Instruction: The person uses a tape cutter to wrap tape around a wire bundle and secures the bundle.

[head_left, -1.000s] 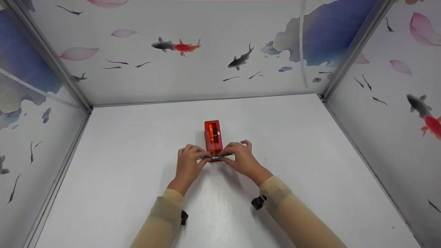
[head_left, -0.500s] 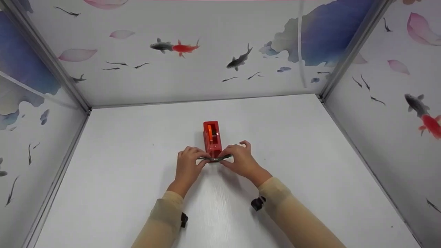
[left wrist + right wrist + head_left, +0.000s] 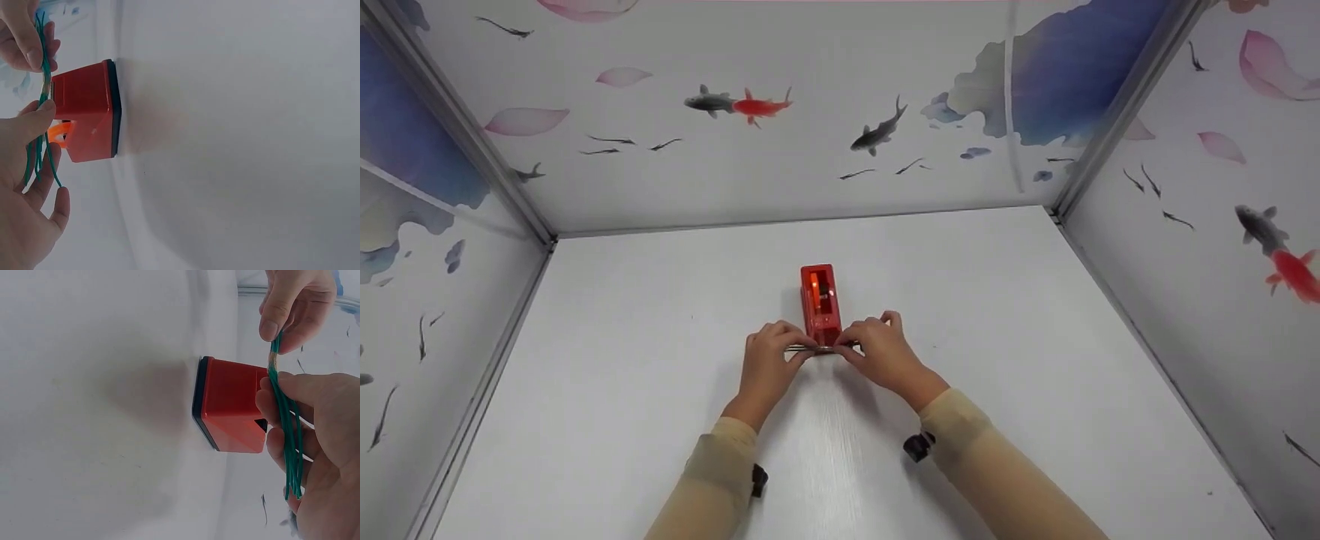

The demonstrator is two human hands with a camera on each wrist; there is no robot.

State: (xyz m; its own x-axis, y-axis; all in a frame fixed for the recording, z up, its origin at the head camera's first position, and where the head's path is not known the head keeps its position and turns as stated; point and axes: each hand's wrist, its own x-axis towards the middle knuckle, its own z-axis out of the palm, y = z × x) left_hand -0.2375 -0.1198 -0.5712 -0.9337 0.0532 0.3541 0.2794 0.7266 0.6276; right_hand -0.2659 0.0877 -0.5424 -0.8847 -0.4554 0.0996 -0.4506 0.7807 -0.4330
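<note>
A bundle of thin green wires (image 3: 289, 439) is stretched between both hands, with a short tan band of tape (image 3: 46, 84) round its middle. My left hand (image 3: 769, 364) pinches one side of the bundle between thumb and fingers; loose wire ends fan out beneath its palm in the left wrist view. On the other side of the band, my right hand (image 3: 889, 356) pinches the bundle, the wire ends hanging past its fingers in the right wrist view. Just behind the hands stands a red tape dispenser (image 3: 826, 320) with an orange roll core (image 3: 814, 291); the bundle overlaps its near end.
The white table (image 3: 645, 322) extends around the dispenser. Upright panels (image 3: 780, 172) printed with fish and petals enclose its back and sides. Both sleeves (image 3: 709, 480) carry small black wrist cameras (image 3: 917, 447).
The bundle has turned between the fingers and looks straighter, with less of it showing past the right fingers. Both hands stay pinched on it near the dispenser; the head view has shifted slightly.
</note>
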